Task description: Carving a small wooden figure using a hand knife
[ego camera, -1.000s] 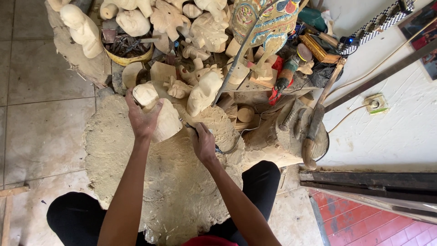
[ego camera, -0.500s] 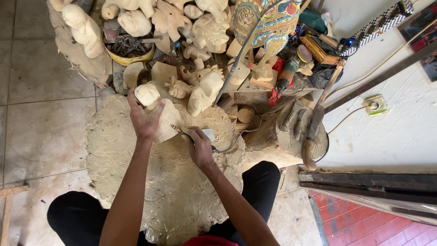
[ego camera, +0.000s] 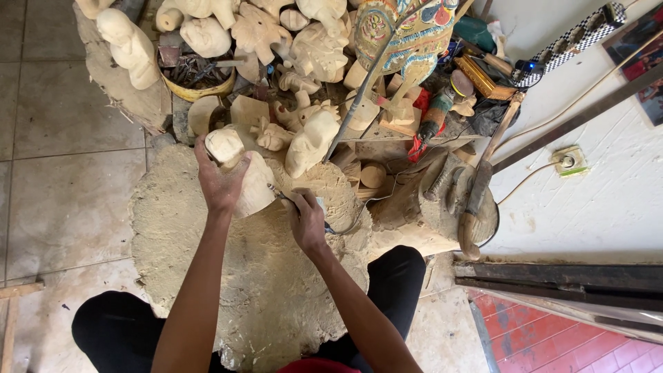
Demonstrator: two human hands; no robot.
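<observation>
The left hand [ego camera: 219, 181] is gripping a pale, rounded unpainted wooden carving [ego camera: 243, 173] standing on the sawdust-covered mat [ego camera: 276, 290]; the right hand [ego camera: 307, 220] is clasping a thin metal carving tool [ego camera: 280, 196] against the carving's side.

I see a pale, cream-coloured wood carving [ego camera: 243, 173] on a tan, sawdust-coated slab [ego camera: 207, 276]. Above the carving sits a yellow bowl [ego camera: 197, 86] of dark tools. To the carving's right stands a painted figure [ego camera: 400, 34] patterned in yellow, red, blue and green. Further right, a black-and-white checked strip [ego camera: 566, 45] lies on the white wall. My trousers [ego camera: 117, 331] are black.
</observation>
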